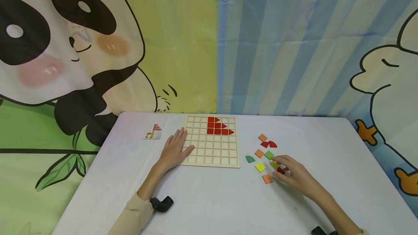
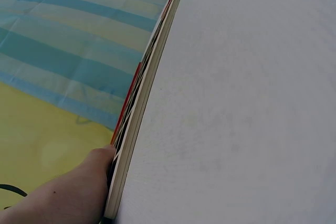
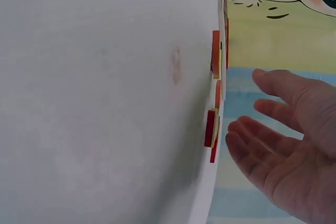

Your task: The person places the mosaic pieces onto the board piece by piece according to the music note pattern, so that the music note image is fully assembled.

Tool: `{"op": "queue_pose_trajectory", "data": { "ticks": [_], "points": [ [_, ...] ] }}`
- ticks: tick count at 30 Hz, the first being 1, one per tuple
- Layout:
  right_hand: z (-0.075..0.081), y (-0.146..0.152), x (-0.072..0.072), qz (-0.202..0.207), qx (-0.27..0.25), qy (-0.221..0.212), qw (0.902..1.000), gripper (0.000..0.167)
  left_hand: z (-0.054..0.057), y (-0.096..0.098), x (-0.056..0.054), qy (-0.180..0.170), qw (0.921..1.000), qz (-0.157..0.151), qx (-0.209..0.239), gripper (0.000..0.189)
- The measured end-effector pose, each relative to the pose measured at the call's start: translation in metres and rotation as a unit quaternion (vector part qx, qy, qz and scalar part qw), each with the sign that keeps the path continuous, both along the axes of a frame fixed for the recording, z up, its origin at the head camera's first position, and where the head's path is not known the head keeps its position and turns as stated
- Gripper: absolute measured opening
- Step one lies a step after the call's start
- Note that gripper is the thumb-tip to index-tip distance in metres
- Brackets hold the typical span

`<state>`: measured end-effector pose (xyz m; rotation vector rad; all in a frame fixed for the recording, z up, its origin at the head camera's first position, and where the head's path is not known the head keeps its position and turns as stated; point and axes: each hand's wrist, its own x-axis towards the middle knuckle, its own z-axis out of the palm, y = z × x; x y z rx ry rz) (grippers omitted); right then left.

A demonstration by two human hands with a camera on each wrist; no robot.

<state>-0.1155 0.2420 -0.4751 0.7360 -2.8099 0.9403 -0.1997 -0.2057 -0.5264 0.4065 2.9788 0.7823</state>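
My left hand [image 1: 173, 151] rests over the left edge of a wooden grid board [image 1: 209, 152], fingers straight and thumb on its surface. The left wrist view shows that hand [image 2: 63, 195] against the board's side edge [image 2: 142, 108]. Red pieces [image 1: 214, 126] fill three rows in the board's upper part, with pointed ends to the right. My right hand [image 1: 297, 177] hovers over loose pieces, fingers loosely bent and nothing held. Close under its fingertips lie a yellow piece [image 1: 273, 164] and a dark red piece [image 1: 281, 170]. The right wrist view shows that hand [image 3: 294, 150] apart from the pieces.
Right of the board lie orange squares [image 1: 267, 178], a yellow square [image 1: 260, 167], a light green square [image 1: 269, 155], a green quarter-round [image 1: 250, 159] and red rounded pieces [image 1: 272, 144]. A small pattern card [image 1: 152, 131] lies to the left. Behind the white table [image 1: 209, 198] hangs a printed curtain [image 1: 183, 46].
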Motion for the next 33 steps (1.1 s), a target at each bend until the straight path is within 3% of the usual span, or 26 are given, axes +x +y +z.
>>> {"op": "queue_pose_trajectory", "data": {
  "ticks": [6, 13, 17, 26, 30, 33],
  "points": [
    [0.004, -0.015, -0.016, 0.037, 0.005, 0.020, 0.9991, 0.036, 0.003, 0.000, 0.000, -0.002, 1.0000, -0.002, 0.001, 0.083],
    [0.012, -0.037, -0.045, 0.014, 0.112, -0.015, 0.9935, 0.025, -0.001, 0.000, 0.001, 0.002, 1.0000, -0.003, 0.002, 0.084],
    [0.009, -0.040, -0.055, 0.036, 0.159, -0.010, 0.9866, 0.022, -0.003, 0.000, 0.002, 0.000, 1.0000, -0.006, 0.003, 0.084],
    [0.004, -0.038, -0.065, 0.089, 0.156, 0.013, 0.9837, 0.022, 0.000, 0.000, 0.001, -0.003, 1.0000, 0.000, 0.007, 0.084],
    [0.004, -0.039, -0.068, 0.086, 0.152, 0.006, 0.9846, 0.022, -0.001, 0.000, 0.000, -0.002, 1.0000, 0.000, 0.003, 0.084],
    [0.003, -0.038, -0.072, 0.069, 0.129, -0.026, 0.9889, 0.022, 0.000, 0.000, -0.001, -0.002, 1.0000, -0.002, 0.001, 0.083]
  ]
}}
